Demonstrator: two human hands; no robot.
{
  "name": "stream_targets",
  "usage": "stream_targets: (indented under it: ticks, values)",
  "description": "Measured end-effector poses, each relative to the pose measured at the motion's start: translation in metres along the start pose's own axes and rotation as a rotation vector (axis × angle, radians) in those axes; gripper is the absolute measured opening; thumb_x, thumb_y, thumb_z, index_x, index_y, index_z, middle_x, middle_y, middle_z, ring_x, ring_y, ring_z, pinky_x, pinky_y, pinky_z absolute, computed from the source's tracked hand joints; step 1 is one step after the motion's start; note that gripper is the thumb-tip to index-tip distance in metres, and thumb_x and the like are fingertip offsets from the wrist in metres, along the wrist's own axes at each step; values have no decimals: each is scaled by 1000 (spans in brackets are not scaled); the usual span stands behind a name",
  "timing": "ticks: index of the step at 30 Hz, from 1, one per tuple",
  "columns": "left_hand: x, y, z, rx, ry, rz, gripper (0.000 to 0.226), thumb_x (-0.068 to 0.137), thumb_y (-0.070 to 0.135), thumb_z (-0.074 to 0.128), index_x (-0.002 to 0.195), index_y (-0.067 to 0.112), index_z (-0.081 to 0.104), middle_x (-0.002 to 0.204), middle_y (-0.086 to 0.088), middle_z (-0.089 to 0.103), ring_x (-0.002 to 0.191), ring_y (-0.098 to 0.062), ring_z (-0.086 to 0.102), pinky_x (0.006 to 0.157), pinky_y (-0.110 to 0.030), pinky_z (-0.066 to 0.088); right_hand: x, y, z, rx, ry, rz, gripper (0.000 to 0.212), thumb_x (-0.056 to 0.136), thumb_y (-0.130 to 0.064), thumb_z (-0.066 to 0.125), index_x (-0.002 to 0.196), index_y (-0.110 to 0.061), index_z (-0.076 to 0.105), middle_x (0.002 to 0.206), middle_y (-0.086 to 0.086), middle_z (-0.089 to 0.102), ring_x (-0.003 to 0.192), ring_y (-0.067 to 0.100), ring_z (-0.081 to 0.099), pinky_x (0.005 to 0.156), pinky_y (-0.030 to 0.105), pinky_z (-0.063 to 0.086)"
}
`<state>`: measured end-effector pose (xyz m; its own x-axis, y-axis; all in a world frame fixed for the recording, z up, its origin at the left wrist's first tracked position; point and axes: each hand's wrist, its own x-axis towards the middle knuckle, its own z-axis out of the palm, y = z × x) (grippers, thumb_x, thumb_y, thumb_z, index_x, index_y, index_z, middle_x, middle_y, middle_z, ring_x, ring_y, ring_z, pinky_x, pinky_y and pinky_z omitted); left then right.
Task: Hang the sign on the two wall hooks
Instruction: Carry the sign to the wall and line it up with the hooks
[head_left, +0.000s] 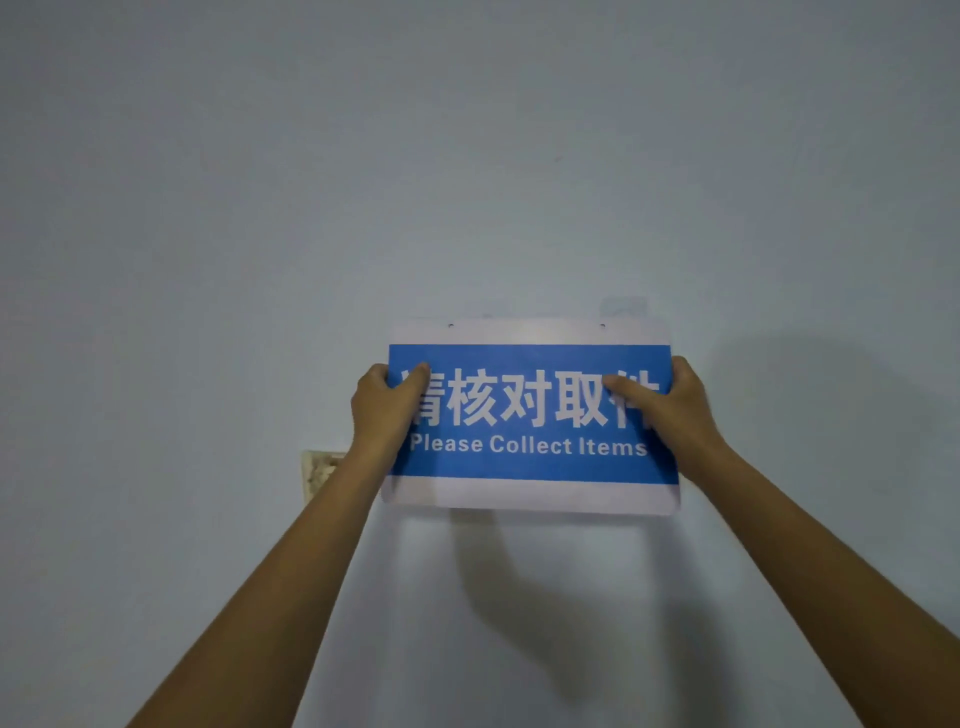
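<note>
The sign (530, 415), a blue panel with white lettering and pale strips along its top and bottom, is held flat against the wall (467, 156), roughly level, a little right of the middle of the view. Two small holes (451, 325) sit in the top strip, one toward each end, and they are presumably what the hooks must pass through.

The left hand (387, 402) grips the left edge, thumb laid over the front of the panel and the other fingers wrapped behind it. The right hand (672, 405) does the same on the right edge, thumb stretched across the last characters. Holding both ends this way likely keeps the panel level and lets each hole be steered on its own.

Just above the right part of the top edge, a pale, clear-looking patch (626, 306) is stuck to the wall; it may be the backing of an adhesive hook, but it is too faint to be sure. No matching piece can be made out on the left. Whether either hole is already on a hook cannot be told from here. The fingers behind the sign are hidden.

Beside the left forearm, a worn yellowish plate (317, 470) on the wall is partly covered. The sign's shadow falls on the wall below.
</note>
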<state>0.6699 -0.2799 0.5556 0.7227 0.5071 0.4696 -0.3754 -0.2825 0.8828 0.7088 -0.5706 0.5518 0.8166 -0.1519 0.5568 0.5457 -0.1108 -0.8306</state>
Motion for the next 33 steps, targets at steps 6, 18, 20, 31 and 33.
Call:
stream_targets:
  ticks: [6, 18, 20, 31, 33]
  values:
    - [19, -8, -6, 49, -38, 71, 38, 80, 52, 62, 94, 18, 51, 99, -5, 69, 86, -21, 70, 83, -44, 58, -5, 4, 16, -40, 60, -46, 54, 71, -43, 80, 109, -18, 50, 101, -1, 69, 81, 19, 71, 69, 36, 59]
    - [14, -23, 33, 74, -4, 49, 41, 84, 50, 61, 102, 16, 51, 103, -4, 68, 89, -21, 68, 85, -43, 57, 8, 34, -2, -68, 72, -50, 52, 70, -43, 80, 108, -22, 51, 99, -4, 68, 82, 19, 71, 72, 38, 59]
    - [16, -21, 41, 75, 3, 54, 40, 84, 50, 60, 102, 17, 50, 103, -3, 67, 89, -20, 68, 85, -42, 57, 13, 34, -6, -73, 79, -56, 53, 70, -44, 80, 108, -23, 50, 99, -6, 67, 82, 17, 70, 70, 35, 58]
    - [26, -11, 59, 65, 9, 58, 39, 84, 51, 60, 102, 18, 49, 106, -4, 68, 91, -20, 68, 85, -39, 57, 28, 28, -15, -117, 121, -86, 56, 71, -45, 79, 112, -19, 51, 102, -3, 66, 84, 16, 69, 74, 35, 56]
    - [26, -9, 61, 67, 7, 59, 39, 85, 50, 59, 103, 17, 48, 105, -3, 67, 91, -20, 68, 84, -38, 56, 28, 26, -17, -128, 129, -91, 58, 71, -45, 79, 113, -17, 51, 104, -1, 67, 85, 18, 69, 75, 36, 56]
